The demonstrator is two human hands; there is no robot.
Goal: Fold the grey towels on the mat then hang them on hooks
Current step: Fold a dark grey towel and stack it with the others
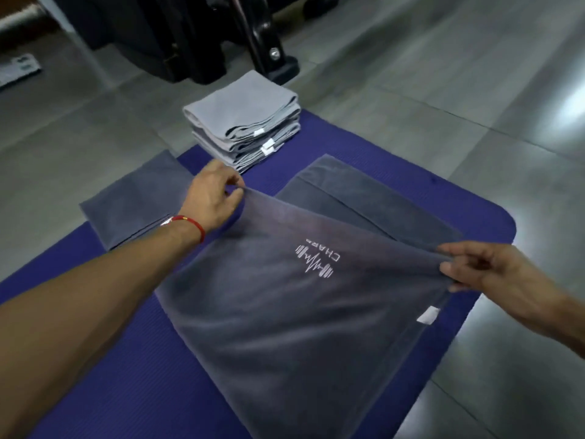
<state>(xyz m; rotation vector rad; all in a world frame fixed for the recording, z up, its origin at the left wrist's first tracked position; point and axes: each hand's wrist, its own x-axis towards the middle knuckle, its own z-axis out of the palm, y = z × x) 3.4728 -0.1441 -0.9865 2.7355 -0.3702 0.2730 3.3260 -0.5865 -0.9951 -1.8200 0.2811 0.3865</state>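
Both hands' grip (212, 198) (484, 270) pinches towel (285, 312) beside folded stack (243, 122).

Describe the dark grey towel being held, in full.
The dark grey towel is soft, plush-looking cloth with a white barbell logo and lettering and a white tag at its right edge. It lies spread on the blue mat, far edge lifted, pinched by the left hand and right hand.

Light towel stack (243, 122) ahead; bare mat (104, 359) at left.
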